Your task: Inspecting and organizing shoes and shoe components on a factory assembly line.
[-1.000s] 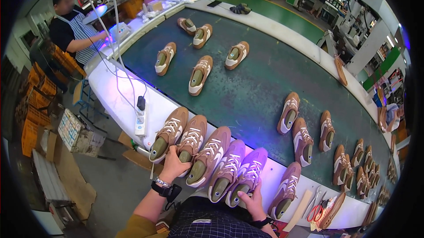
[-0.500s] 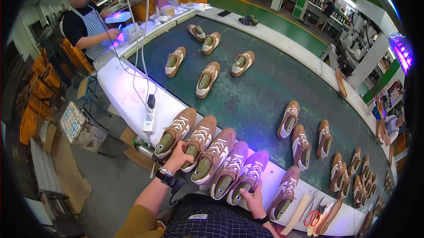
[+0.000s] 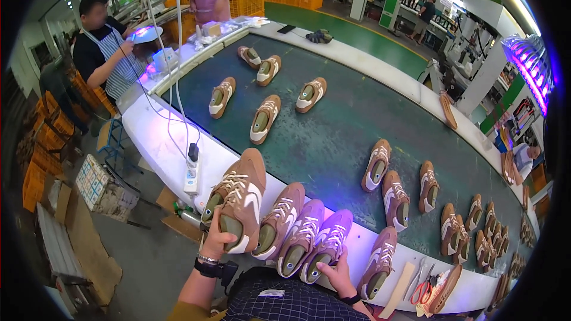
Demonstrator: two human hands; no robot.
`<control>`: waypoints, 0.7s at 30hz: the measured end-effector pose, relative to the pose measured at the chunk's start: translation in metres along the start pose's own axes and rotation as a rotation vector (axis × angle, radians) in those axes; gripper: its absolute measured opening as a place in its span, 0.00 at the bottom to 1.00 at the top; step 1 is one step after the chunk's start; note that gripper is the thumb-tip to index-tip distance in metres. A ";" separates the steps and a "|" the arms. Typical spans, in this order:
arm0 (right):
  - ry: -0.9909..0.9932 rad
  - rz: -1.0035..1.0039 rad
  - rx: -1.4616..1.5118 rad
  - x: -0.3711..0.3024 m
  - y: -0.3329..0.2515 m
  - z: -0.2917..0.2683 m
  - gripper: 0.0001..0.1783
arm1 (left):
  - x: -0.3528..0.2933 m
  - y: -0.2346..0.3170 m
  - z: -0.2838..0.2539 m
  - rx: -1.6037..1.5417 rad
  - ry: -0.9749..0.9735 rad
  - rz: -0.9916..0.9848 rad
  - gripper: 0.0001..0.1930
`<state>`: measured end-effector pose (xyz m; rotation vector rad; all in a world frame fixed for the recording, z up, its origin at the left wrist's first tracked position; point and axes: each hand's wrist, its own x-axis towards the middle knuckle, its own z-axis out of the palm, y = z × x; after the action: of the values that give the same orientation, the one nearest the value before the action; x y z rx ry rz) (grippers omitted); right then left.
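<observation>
My left hand (image 3: 215, 236) is closed around the heel of a brown sneaker (image 3: 250, 193) with white stripes and laces, lifted off the white ledge (image 3: 364, 232). A green shoe form fills its opening. Behind it, another sneaker (image 3: 215, 198) is partly hidden. At the right end of this close row, my right hand (image 3: 338, 274) grips the heel of a sneaker (image 3: 333, 235), thumb on its side; its other fingers are mostly hidden. Two more sneakers stand between my hands, and purple light tints part of the row. A single sneaker (image 3: 380, 255) stands right of my right hand.
Several similar sneakers stand on the green belt (image 3: 333, 148). A power strip (image 3: 190, 179) with hanging cables lies left of the row. Red-handled scissors (image 3: 421, 292) and a loose sole (image 3: 446, 290) lie at the right. Across the left corner, a person in a striped apron (image 3: 122, 62) works.
My left hand has raised the second sneaker from the left out of the row and toward me. My right hand stays at its sneaker's heel. The whole view has shifted slightly.
</observation>
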<state>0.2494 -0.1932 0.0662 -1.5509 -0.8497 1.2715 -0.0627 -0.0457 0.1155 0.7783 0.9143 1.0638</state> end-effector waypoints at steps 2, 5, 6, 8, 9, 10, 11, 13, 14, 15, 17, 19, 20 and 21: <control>0.029 0.009 -0.027 -0.001 -0.003 0.001 0.54 | 0.005 -0.005 0.000 0.323 -0.030 0.246 0.41; 0.013 0.037 0.012 0.000 -0.005 0.000 0.54 | 0.005 0.000 0.027 0.352 -0.038 0.371 0.42; 0.018 0.030 0.015 0.000 -0.002 -0.002 0.54 | 0.006 -0.002 0.028 0.369 -0.043 0.393 0.43; 0.006 0.018 -0.078 0.000 0.006 -0.006 0.55 | 0.004 -0.005 0.032 0.413 -0.047 0.415 0.44; 0.014 0.008 -0.073 0.001 0.001 -0.003 0.55 | 0.004 -0.006 0.032 0.459 -0.044 0.434 0.45; 0.006 0.011 -0.025 -0.001 -0.006 0.000 0.55 | 0.005 -0.010 0.028 0.543 -0.023 0.435 0.42; -0.002 0.014 0.023 -0.002 -0.011 0.003 0.56 | 0.009 -0.010 0.028 0.545 -0.034 0.443 0.42; 0.019 0.024 0.005 -0.004 -0.014 0.002 0.56 | 0.012 -0.011 0.030 0.567 -0.066 0.572 0.38; 0.018 0.055 -0.016 -0.004 -0.017 0.002 0.56 | 0.013 -0.011 0.030 0.587 -0.069 0.565 0.36; 0.018 0.088 -0.037 -0.005 -0.019 0.002 0.57 | 0.015 -0.009 0.032 0.587 -0.079 0.565 0.36; 0.032 0.063 -0.027 -0.005 -0.016 0.002 0.57 | 0.016 -0.006 0.036 0.647 -0.139 0.611 0.38; 0.040 0.038 -0.019 -0.004 -0.013 0.002 0.57 | 0.018 -0.007 0.037 0.670 -0.140 0.614 0.38; 0.042 0.037 -0.029 -0.005 -0.011 0.001 0.57 | 0.018 -0.007 0.037 0.693 -0.134 0.617 0.38; 0.043 0.036 -0.038 -0.005 -0.009 0.000 0.57 | 0.018 -0.007 0.038 0.693 -0.138 0.617 0.38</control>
<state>0.2482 -0.1945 0.0759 -1.6253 -0.8260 1.2496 -0.0219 -0.0346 0.1211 1.7711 0.9531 1.1995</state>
